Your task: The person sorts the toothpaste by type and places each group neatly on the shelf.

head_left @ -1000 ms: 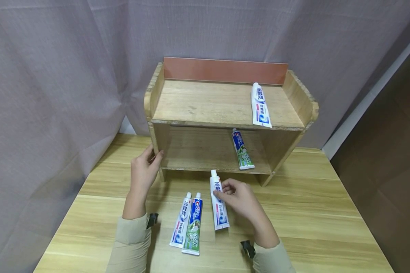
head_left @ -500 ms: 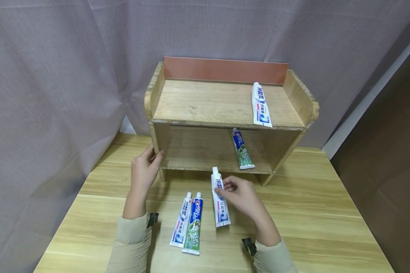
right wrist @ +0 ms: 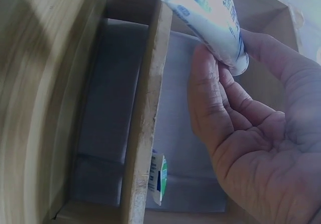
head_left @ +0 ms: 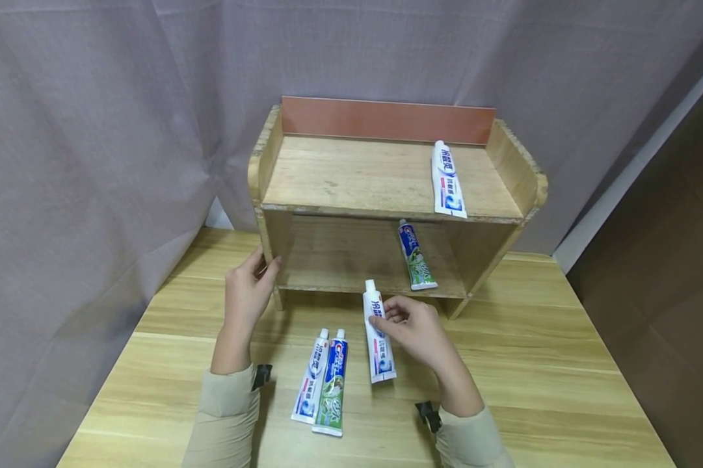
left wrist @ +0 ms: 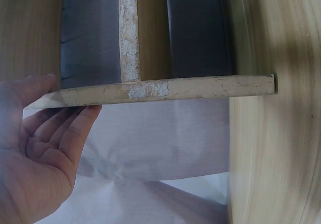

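My left hand (head_left: 248,289) grips the front edge of the left side panel of a small wooden shelf (head_left: 351,175). In the left wrist view the thumb and fingers (left wrist: 75,133) lie on opposite faces of that panel (left wrist: 200,87). Between thumb and fingers, my right hand (head_left: 415,330) pinches a white toothpaste tube (head_left: 381,357), cap pointing toward the shelf, in front of the lower board. A blue-and-green toothpaste tube (head_left: 415,255) lies at the right of the lower level. Another white toothpaste tube (head_left: 448,182) lies on the top level, its flat end at the front edge.
On the wooden table (head_left: 532,377), a white toothpaste tube (head_left: 310,383) and a blue-and-green one (head_left: 333,387) lie side by side between my forearms. A grey curtain (head_left: 374,49) hangs behind the shelf. A brown panel (head_left: 661,260) stands at the right.
My right hand has moved slightly forward toward the shelf and a little right, carrying the white toothpaste tube. My left hand stays on the side panel.
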### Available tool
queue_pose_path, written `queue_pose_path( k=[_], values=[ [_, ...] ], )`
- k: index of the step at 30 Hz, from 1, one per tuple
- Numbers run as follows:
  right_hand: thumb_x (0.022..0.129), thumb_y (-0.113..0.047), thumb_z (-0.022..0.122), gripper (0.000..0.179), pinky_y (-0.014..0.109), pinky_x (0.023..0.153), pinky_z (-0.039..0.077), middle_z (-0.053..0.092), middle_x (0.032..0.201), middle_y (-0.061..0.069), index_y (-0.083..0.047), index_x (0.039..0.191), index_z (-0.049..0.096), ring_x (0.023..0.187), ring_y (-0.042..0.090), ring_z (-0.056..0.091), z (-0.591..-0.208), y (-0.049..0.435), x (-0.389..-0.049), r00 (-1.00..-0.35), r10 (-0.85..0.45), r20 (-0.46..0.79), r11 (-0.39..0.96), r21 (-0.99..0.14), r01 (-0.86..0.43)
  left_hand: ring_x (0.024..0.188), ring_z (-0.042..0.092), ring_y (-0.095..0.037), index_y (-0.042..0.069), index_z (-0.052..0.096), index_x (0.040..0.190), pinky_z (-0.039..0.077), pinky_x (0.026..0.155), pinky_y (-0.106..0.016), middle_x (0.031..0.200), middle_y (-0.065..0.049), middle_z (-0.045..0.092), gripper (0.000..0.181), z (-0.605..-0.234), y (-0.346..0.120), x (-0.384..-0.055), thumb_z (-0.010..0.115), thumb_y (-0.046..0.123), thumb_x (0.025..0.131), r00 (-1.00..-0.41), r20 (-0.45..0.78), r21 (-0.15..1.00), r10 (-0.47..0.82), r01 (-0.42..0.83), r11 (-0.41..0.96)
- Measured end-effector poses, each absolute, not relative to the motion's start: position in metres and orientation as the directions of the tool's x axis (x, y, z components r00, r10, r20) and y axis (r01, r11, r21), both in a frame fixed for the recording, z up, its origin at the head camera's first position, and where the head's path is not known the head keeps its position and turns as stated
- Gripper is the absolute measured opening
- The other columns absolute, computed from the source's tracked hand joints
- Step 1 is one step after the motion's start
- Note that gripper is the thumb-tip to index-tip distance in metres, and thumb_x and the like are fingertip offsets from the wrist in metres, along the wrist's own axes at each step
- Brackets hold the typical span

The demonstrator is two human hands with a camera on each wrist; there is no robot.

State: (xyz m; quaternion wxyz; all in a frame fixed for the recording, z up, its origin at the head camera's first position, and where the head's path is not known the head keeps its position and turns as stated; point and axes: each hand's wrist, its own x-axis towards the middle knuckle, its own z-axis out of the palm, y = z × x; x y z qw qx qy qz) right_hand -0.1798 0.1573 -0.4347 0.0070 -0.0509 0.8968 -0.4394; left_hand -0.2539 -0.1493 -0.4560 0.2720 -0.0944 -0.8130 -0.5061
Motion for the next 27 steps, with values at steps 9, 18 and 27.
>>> queue_pose_path(
  k=[9, 18, 27],
  values=[
    [0.084, -0.025, 0.084, 0.025, 0.027, 0.072, 0.061, 0.07, 0.088, 0.0, -0.009, 0.098, 0.072, 0.082, 0.015, 0.065, -0.426, 0.156, -0.182, -0.991, -0.114, 0.074, 0.608, -0.783, -0.128, 0.106, 0.07, -0.033, 0.007, 0.069, 0.127, 0.061, 0.084, -0.029, 0.116, -0.017, 0.071, 0.03, -0.456, -0.149, -0.254, 0.068, 0.014, 0.097, -0.836, 0.535, 0.772, -0.124, 0.423, 0.475],
    [0.085, -0.024, 0.083, 0.025, 0.028, 0.072, 0.06, 0.07, 0.088, 0.001, -0.007, 0.1, 0.072, 0.08, 0.015, 0.065, -0.412, 0.157, -0.184, -0.981, -0.141, 0.129, 0.625, -0.758, -0.19, 0.106, 0.07, -0.032, 0.007, 0.068, 0.127, 0.062, 0.084, -0.031, 0.118, -0.016, 0.071, 0.031, -0.455, -0.149, -0.254, 0.068, 0.014, 0.097, -0.839, 0.529, 0.773, -0.125, 0.416, 0.479],
    [0.085, -0.023, 0.083, 0.023, 0.027, 0.069, 0.061, 0.071, 0.087, 0.001, -0.008, 0.099, 0.072, 0.079, 0.015, 0.065, -0.4, 0.16, -0.186, -0.969, -0.161, 0.185, 0.603, -0.759, -0.245, 0.106, 0.07, -0.033, 0.006, 0.069, 0.125, 0.062, 0.084, -0.032, 0.117, -0.017, 0.071, 0.029, -0.455, -0.149, -0.253, 0.068, 0.013, 0.097, -0.839, 0.529, 0.776, -0.127, 0.419, 0.471]
  ],
)
